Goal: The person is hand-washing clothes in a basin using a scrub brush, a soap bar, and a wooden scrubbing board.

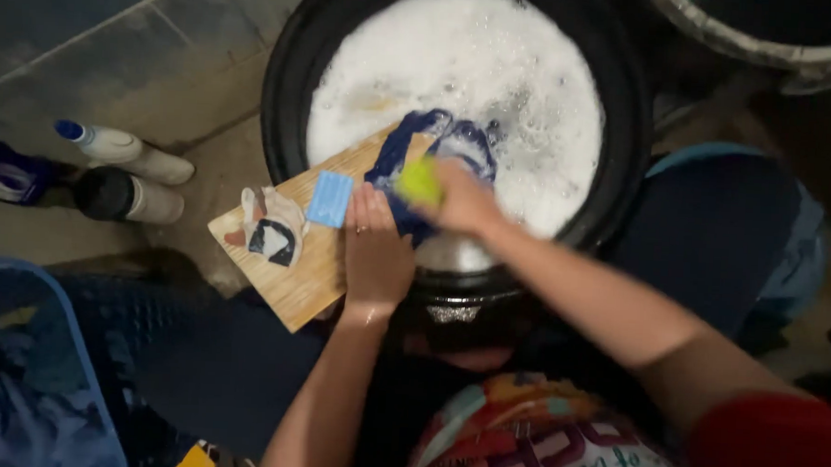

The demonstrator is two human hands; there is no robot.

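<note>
- Nearest the camera, at the bottom edge, is the person's own colourful printed shirt (518, 443), with a red sleeve (780, 446) on the right arm.
- Both bare forearms reach away from the body toward a black tub (286, 97) full of white foam (460, 67).
- A wooden washboard (292, 275) leans on the near left rim of the tub, its far end dipping into the suds.
- On the board's near part lie a pale blue bar of soap (329, 199) and, left of it, a small scrap of packaging (271, 227) in white, orange and black.
- A dark blue cloth (410, 149) is spread over the far end of the board, partly in the foam.
- Left hand (375, 246): flat and open, fingers stretched out, pressing on the board and the near edge of the cloth, just right of the soap.
- Right hand (464, 198): closed around a yellow-green scrubber (420, 180), which is held down on the cloth.
- Left of the tub, on the tiled floor, lie two bottles: a white one with a blue cap (125, 148) and a dark-topped one (127, 198) just nearer.
- At the near left corner is a blue basket (53, 288) holding dark laundry.
- Part of a second tub (769, 48) shows at the far right.
</note>
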